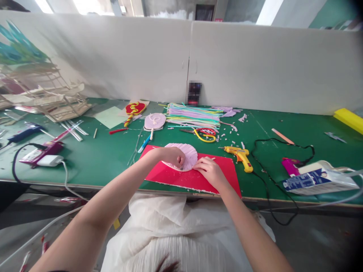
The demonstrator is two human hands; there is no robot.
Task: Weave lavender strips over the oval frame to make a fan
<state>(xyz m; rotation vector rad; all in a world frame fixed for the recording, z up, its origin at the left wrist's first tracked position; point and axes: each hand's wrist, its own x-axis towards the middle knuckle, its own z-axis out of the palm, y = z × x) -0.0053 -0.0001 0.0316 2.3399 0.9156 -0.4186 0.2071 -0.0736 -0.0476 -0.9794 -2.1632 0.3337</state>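
A round lilac disc [190, 154], covered with ridged strips side by side, lies on a red board [224, 175] at the table's front edge. My left hand [173, 155] is over the disc's left part, its fingers curled closed; whatever they hold is hidden. At the disc's right edge, my right hand [210, 170] has its fingers pressed together, gripping the rim. A short pale stick end shows just beyond the right fingertips. Right of the board lies a yellow hot glue gun [239, 156], its nozzle pointing left.
Behind the board lie pastel pipe cleaners [195, 115], scissors [208, 135] with red and yellow handles, and lilac scraps. A finished-looking lilac fan shape [154, 121] and a red-yellow one [135, 108] sit left. Cables, a power strip [42, 153] and a carton [320, 182] flank the sides.
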